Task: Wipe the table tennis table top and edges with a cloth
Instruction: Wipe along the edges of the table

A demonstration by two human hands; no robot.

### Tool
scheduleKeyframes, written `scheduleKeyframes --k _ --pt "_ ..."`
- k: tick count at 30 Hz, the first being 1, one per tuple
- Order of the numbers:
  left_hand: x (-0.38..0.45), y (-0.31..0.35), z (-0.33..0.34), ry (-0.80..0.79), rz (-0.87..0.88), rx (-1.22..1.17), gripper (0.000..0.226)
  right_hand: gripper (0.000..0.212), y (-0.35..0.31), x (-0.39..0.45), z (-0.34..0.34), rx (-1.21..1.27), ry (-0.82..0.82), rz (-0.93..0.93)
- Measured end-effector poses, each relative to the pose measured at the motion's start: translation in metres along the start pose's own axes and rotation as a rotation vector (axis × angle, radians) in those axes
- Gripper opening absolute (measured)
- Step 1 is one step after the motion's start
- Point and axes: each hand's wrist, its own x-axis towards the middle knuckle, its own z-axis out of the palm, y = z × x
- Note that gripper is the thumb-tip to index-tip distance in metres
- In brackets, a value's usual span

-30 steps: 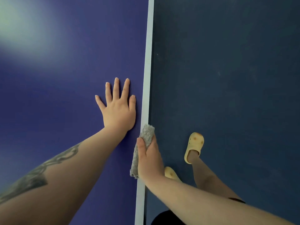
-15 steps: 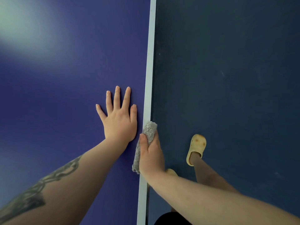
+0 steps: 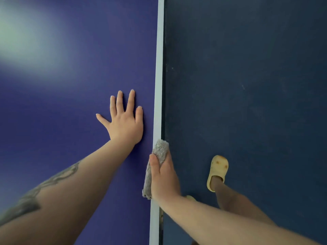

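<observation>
Still gripping the grey cloth point(image 3: 160, 152) on the table edge point(image 3: 158, 85), right hand point(image 3: 163, 177) unmoved; left hand point(image 3: 124, 121) flat.

Cloth point(image 3: 160, 152) on table point(image 3: 70, 103) edge, right of left hand point(image 3: 124, 123).

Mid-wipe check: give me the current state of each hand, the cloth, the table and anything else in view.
left hand: flat, fingers spread, resting on the table top.
right hand: grips the cloth at the table edge.
cloth: grey, bunched, wrapped over the white edge line.
table top: purple, with glare at upper left.
yellow slipper: on a foot, on the dark floor.
</observation>
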Motion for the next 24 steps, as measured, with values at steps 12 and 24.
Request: scheduleKeyframes --k 12,24 --pt "0.026 0.018 0.000 0.046 -0.108 -0.042 0.056 0.069 -0.045 0.056 -0.014 -0.157 -0.054 0.036" --pt "0.028 0.021 -0.002 0.038 -0.132 -0.007 0.058 0.066 -0.114 0.160 -0.027 -0.169 0.015 0.020"
